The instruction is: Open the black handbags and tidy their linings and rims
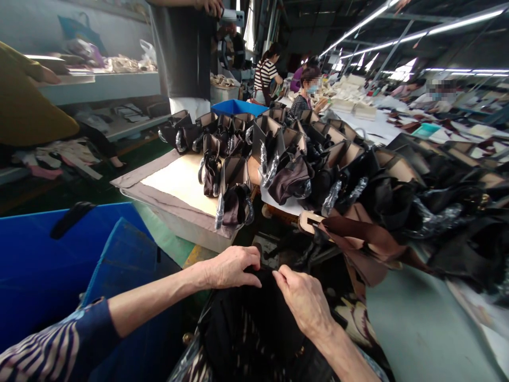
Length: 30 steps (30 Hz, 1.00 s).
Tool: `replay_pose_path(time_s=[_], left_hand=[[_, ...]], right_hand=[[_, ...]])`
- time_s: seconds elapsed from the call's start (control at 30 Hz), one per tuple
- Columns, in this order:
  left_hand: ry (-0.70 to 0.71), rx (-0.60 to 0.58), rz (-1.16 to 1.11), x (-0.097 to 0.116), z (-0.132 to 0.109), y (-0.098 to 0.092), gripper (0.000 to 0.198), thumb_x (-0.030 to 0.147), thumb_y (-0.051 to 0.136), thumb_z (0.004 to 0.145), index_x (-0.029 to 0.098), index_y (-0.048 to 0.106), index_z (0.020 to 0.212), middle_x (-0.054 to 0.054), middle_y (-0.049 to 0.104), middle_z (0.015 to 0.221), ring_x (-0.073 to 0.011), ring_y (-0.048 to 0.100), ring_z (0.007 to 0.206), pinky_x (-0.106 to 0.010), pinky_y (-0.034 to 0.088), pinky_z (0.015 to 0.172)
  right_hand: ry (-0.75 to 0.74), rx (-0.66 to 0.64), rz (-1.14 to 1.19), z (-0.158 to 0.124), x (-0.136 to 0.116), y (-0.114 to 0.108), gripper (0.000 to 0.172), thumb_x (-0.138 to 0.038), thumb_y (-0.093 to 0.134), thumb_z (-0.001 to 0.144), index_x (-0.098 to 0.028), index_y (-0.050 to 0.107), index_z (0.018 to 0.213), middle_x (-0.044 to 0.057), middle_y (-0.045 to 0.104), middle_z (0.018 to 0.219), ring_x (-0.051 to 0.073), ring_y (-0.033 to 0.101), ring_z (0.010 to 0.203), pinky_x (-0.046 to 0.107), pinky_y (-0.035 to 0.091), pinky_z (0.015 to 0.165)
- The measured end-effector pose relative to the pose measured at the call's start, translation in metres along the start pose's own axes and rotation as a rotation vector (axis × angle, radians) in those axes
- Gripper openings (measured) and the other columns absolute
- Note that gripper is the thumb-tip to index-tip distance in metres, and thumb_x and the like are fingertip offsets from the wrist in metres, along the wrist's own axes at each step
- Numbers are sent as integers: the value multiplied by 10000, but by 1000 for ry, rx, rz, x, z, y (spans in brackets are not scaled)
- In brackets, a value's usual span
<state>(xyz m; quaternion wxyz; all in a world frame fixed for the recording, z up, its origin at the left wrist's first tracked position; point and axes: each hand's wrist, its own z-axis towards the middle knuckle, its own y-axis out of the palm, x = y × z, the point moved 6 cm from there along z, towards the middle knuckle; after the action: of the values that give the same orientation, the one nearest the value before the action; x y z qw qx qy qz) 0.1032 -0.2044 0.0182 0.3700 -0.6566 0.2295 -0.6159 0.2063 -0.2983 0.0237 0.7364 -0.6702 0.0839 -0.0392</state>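
Black fabric (pixel 262 318), perhaps part of a bag, lies over my lap, its upper edge raised between my hands. My left hand (pixel 234 265) pinches that edge from the left, thumb and fingers closed. On the other side, my right hand (pixel 304 300) grips the same edge with bent fingers. A small gold-coloured metal piece (pixel 300 350) shows on the cloth below the right hand. Just beyond my hands is a dark machine part (pixel 266 249), mostly hidden in shadow.
Many dark bags (pixel 286 175) with plastic-wrapped handles crowd the tables ahead. A brown strap (pixel 358 233) hangs over the near edge at right. Blue bins (pixel 32 265) stand at left. A person in a dark shirt (pixel 183 53) stands ahead holding a phone; others sit farther back.
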Motion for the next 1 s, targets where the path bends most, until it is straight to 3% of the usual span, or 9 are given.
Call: replay_pose_path(time_s=[0.17, 0.4, 0.63, 0.83, 0.93, 1.0], left_hand=[[-13, 17, 2, -2, 5, 1, 107, 204, 546, 793, 144, 619, 743, -21, 597, 847, -117, 556, 759, -176, 400, 706], [-123, 46, -20, -8, 6, 1, 112, 151, 552, 739, 132, 659, 713, -26, 642, 740, -124, 570, 697, -180, 390, 652], [-202, 69, 20, -8, 7, 0, 129, 163, 550, 719, 140, 671, 683, -20, 640, 677, -123, 556, 643, -188, 375, 606], [-191, 37, 10, -3, 9, 2, 157, 212, 538, 756, 140, 671, 713, -24, 644, 692, -122, 561, 639, -185, 381, 607], [-154, 21, 20, 1, 9, 4, 165, 221, 526, 774, 145, 667, 733, -25, 649, 715, -126, 569, 661, -186, 389, 631], [-135, 13, 29, 3, 8, 4, 167, 222, 522, 784, 147, 664, 738, -27, 652, 726, -129, 574, 675, -185, 394, 646]], right_hand=[[2, -27, -21, -1, 0, 2, 262, -284, 388, 894, -218, 526, 682, -32, 622, 535, 111, 582, 491, 264, 192, 482], [14, -32, -16, -1, -2, -1, 251, -275, 400, 886, -212, 529, 680, -29, 623, 537, 117, 593, 499, 264, 190, 484], [16, -41, -23, -1, 0, 1, 246, -294, 402, 885, -213, 532, 693, -18, 628, 542, 123, 602, 513, 265, 209, 484], [34, -50, -114, -5, -6, 4, 89, -270, 482, 846, -220, 550, 875, 5, 638, 616, 161, 613, 559, 274, 287, 523], [-5, -13, -119, -3, -15, 2, 212, -139, 493, 815, -223, 543, 1003, 22, 648, 777, 166, 622, 678, 281, 346, 619], [-13, -39, -58, -1, -17, 2, 207, -117, 493, 805, -230, 561, 966, 5, 645, 796, 157, 618, 697, 266, 352, 613]])
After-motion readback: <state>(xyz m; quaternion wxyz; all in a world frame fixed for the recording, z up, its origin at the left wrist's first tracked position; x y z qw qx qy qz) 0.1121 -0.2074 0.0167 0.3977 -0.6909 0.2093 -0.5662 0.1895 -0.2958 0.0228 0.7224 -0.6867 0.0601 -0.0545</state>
